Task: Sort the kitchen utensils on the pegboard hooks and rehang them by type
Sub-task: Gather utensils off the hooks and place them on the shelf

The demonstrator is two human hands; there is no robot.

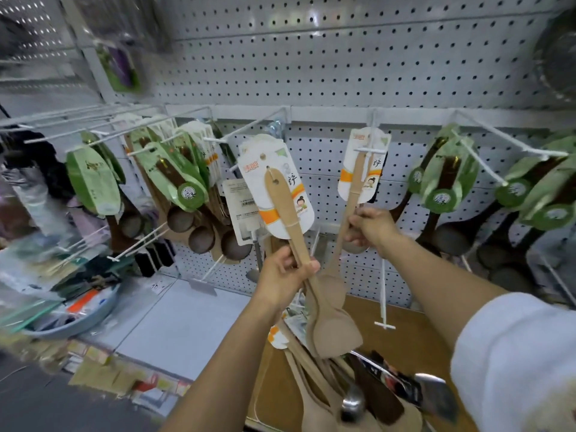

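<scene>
Juggling 2: your left hand point(285, 275) grips a carded wooden spatula point(288, 213) off-hook, right hand point(371, 227) pinches another spatula point(353, 194) hanging on its hook point(366, 150). Tug sideways and its card tears.

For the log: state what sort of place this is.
Most likely a shop aisle selling housewares. A white pegboard wall carries rows of hooks; carded wooden spatulas and green-packaged ladles hang in multiples, and a barcoded tag shows.
</scene>
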